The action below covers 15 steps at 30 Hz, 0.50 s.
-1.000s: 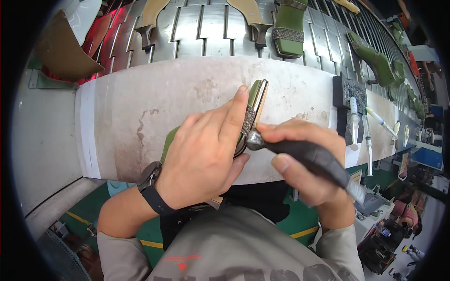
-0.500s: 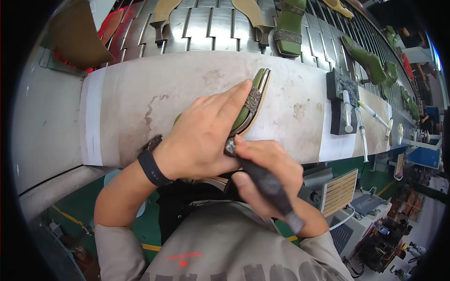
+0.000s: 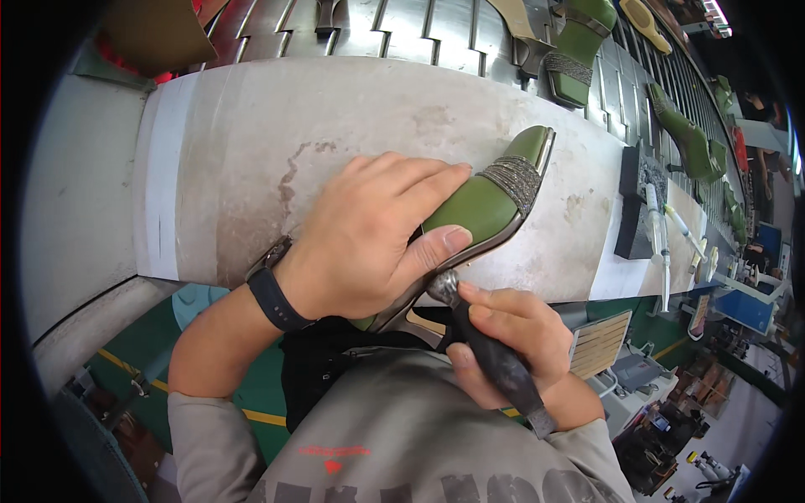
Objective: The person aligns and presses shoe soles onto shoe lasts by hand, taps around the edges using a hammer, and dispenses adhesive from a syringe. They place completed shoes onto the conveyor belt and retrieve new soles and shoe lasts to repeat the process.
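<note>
My left hand [image 3: 369,226] presses over a green shoe last [image 3: 482,210] and holds it, fingers across its top and thumb along its near side. A dark glittery strap [image 3: 511,180] wraps the front of the last, above a thin dark sole edge. The last's heel part, by my body, is mostly hidden under the hand. My right hand [image 3: 524,339] grips what looks like a dark shoemaker's hammer [image 3: 495,356]; its worn, shiny round face is close against the sole edge beside my left thumb. Its flat, tapered end points back toward my right forearm.
The stained pale bench [image 3: 386,109] lies under the shoe. Behind it runs a slatted metal conveyor [image 3: 402,29] with another strapped green last [image 3: 579,59] and more shoe parts. At right, a black foam block [image 3: 637,205] stands beside syringes [image 3: 662,226].
The shoe has rolled so that its green top faces up more. My left thumb now lies along its side. The hammer has shifted slightly right and down. The whole view has turned a little.
</note>
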{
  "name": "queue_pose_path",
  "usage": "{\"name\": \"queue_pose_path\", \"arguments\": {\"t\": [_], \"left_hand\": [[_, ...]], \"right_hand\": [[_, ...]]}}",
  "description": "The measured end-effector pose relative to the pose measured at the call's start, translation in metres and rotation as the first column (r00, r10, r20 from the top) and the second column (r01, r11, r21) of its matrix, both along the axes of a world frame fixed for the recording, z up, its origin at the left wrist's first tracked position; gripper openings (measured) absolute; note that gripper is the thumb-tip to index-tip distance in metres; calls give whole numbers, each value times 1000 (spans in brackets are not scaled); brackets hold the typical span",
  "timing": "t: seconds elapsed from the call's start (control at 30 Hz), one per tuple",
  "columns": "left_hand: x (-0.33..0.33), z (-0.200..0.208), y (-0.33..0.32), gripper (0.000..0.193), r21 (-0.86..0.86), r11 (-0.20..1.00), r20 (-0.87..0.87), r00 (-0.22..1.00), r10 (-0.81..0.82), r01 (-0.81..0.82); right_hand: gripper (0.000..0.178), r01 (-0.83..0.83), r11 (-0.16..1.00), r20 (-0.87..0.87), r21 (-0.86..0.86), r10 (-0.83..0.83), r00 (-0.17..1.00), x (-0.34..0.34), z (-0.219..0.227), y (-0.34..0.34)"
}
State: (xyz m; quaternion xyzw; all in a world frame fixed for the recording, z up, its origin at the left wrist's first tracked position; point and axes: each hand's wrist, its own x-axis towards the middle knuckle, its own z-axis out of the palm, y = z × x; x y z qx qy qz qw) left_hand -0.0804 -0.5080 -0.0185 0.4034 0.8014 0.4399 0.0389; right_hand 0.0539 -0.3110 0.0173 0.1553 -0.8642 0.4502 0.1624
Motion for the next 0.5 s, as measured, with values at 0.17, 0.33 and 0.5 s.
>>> {"name": "queue_pose_path", "arguments": {"t": [0.17, 0.33, 0.5], "left_hand": [[2, -2, 1, 55, 23, 1000, -24, 1000, 3, -2], [3, -2, 1, 51, 34, 999, -18, 1000, 14, -14], [2, -7, 0, 48, 54, 998, 15, 999, 29, -30]], "right_hand": [[43, -112, 993, 38, -26, 113, 993, -9, 3, 8], [43, -242, 965, 3, 101, 243, 970, -13, 5, 10], [48, -90, 995, -45, -45, 88, 995, 8, -18, -1]]}}
